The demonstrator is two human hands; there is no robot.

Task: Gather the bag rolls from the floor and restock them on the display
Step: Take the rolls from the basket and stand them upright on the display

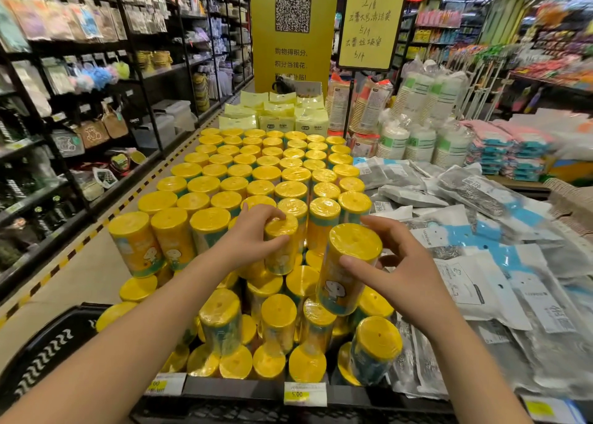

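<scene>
Our arms reach over the display of yellow rolls (front rows sit lower, so gaps remain). Our left hand grips the upright roll by its top to seat it. Our right hand pinches the tilted roll, steadying it.

Rolls are showing yellow caps and teal bands. Right of the rolls, packs are showing grey, white and blue.
</scene>
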